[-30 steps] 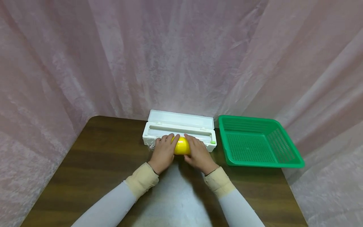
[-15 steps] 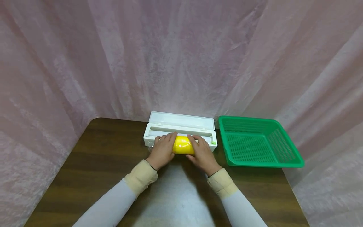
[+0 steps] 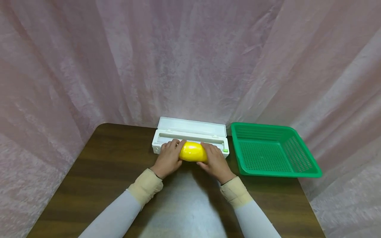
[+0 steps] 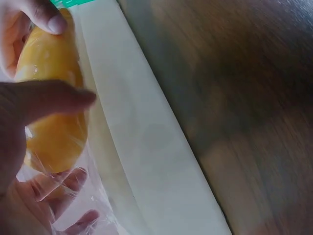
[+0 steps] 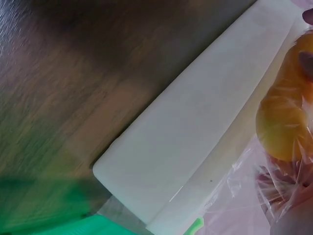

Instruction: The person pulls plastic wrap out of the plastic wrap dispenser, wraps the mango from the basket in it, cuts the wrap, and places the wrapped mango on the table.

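Observation:
A smooth, oblong yellow fruit (image 3: 192, 152), whose exact kind is unclear, lies crosswise at the front of a white cling film dispenser (image 3: 191, 135) with its lid raised. My left hand (image 3: 168, 158) grips the fruit's left end; my right hand (image 3: 215, 162) holds its right end. In the left wrist view, the left thumb crosses the fruit (image 4: 56, 142), and fingers show through clear cling film (image 4: 100, 210). Wrinkled film also hangs about the fruit (image 5: 283, 122) in the right wrist view. How far the film goes round its underside is hidden.
To the right of the dispenser stands a green plastic basket (image 3: 279, 174) with a perforated bottom and sides. Everything sits on a dark wooden table (image 3: 89, 185). A pink curtain (image 3: 190, 59) hangs behind the table's far edge. A light green tab (image 3: 225, 150) marks the dispenser's right end.
My hands have moved apart along the fruit, the right one shifting rightward, so more of the yellow surface shows between them. The dispenser and basket keep their places.

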The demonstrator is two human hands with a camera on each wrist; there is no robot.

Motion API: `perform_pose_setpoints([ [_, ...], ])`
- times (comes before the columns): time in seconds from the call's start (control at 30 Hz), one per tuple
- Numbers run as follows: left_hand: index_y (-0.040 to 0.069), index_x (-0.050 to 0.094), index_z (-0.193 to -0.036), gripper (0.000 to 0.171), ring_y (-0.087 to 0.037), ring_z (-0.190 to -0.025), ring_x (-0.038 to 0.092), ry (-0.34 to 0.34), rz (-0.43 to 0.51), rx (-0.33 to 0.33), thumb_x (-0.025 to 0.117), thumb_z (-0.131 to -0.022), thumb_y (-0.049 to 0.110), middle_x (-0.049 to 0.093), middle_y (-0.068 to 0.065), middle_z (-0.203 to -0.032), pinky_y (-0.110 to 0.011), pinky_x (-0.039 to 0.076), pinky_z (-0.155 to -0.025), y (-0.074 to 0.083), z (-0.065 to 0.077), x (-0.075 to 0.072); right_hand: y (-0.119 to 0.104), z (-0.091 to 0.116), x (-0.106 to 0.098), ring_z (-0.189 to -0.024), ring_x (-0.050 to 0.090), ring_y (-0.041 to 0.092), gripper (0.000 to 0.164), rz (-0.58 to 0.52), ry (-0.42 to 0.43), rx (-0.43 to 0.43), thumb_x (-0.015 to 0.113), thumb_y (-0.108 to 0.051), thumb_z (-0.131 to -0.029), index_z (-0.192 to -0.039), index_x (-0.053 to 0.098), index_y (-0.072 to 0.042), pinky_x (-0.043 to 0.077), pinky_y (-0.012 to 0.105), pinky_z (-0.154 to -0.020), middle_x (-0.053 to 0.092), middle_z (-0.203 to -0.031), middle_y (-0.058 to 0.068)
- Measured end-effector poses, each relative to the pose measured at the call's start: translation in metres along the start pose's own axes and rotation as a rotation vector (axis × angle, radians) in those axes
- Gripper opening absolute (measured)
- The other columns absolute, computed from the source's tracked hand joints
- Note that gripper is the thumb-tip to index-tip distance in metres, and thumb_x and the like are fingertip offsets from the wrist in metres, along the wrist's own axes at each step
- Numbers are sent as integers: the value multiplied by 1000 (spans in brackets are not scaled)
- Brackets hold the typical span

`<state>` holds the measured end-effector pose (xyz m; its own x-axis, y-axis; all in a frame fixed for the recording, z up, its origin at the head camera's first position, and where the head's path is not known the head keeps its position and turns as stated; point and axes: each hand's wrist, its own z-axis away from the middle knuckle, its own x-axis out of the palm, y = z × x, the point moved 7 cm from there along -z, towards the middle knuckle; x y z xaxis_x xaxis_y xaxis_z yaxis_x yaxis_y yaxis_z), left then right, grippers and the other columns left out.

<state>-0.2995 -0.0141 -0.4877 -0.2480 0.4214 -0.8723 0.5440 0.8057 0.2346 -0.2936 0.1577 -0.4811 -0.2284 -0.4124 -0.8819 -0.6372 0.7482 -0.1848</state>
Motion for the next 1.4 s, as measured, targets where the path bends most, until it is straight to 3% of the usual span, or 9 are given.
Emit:
perform_pose_setpoints([
  [0.17,16,41,-138,73,-25,-90,47,34,5,-10,70,-72,5,47,-8,-106,-46,36,-80,-3,-1,0,3,0,0,-104,47,29,85,12,5,1,83,-28,-71,-139,37,-7,40,44,-88,49,-118,12],
  [0.4,18,40,-138,72,-23,-84,46,28,12,-22,67,-73,1,45,-6,-98,-44,35,-78,-6,0,1,7,2,0,-100,48,28,86,19,-12,11,82,-26,-72,-142,34,-10,40,43,-83,50,-111,11],
  [0.63,14,36,-141,77,-24,-86,48,43,2,-27,68,-72,3,47,-6,-97,-44,35,-80,-9,-2,0,11,-1,-2,-99,49,29,83,1,0,0,80,-25,-71,-139,34,-4,41,44,-85,53,-114,13],
  [0.77,8,33,-141,81,-26,-93,49,64,27,-62,70,-70,4,50,-9,-104,-46,36,-83,-11,-2,-4,11,-3,-3,-102,48,26,78,-8,-17,15,77,-29,-74,-136,37,-6,40,43,-87,53,-119,10],
  [0.87,6,39,-135,75,-27,-93,49,87,55,-81,72,-67,3,51,-10,-105,-47,36,-83,-10,-3,-7,11,-3,-6,-102,47,26,76,-5,-18,25,76,-31,-74,-136,39,-7,39,43,-85,53,-119,9],
  [1.2,11,46,-128,65,-24,-95,49,99,94,-103,70,-68,4,52,-7,-104,-47,36,-85,-11,-9,-15,12,-8,-14,-105,45,27,76,-24,-10,32,75,-32,-75,-138,38,-9,35,44,-89,53,-123,9],
  [1.4,9,46,-127,65,-24,-88,48,123,106,-82,66,-66,2,50,-8,-97,-42,38,-77,-11,-15,-23,11,-13,-21,-107,46,28,78,-28,18,0,75,-30,-74,-138,37,-5,33,44,-94,53,-122,11],
])
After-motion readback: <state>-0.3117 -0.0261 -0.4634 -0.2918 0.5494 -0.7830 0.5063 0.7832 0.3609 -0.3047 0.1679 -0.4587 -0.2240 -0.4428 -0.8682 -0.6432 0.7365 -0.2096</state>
